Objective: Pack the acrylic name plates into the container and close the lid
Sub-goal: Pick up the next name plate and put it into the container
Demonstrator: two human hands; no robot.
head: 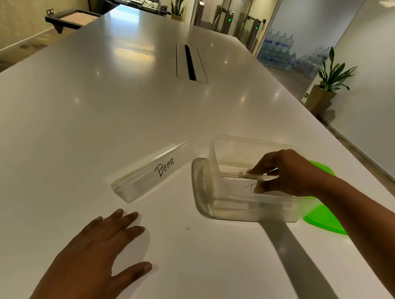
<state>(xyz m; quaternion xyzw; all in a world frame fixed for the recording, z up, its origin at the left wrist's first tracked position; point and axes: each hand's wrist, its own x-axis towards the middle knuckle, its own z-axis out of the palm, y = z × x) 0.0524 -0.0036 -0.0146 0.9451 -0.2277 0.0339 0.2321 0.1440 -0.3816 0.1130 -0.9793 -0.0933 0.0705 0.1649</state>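
Now, with the right hand (288,174) pinching a name plate (251,181) inside the clear container (218,157) near the table's (94,107) right edge, lower it flat beside the wall, leaving room for the "DEAR" plate (151,170) beyond the open, flat-resting left hand (97,255).

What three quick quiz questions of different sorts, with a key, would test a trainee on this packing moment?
1. True or false: the name plate marked BEAR is already inside the clear container.
2. Which hand reaches into the container? A) left hand B) right hand
3. Fill in: the green lid lies on the table, partly behind the ____.

Key
1. False: it lies on the table, left of the container.
2. B: its fingers grip a name plate inside the container, while the left hand is spread open near the tabletop.
3. container
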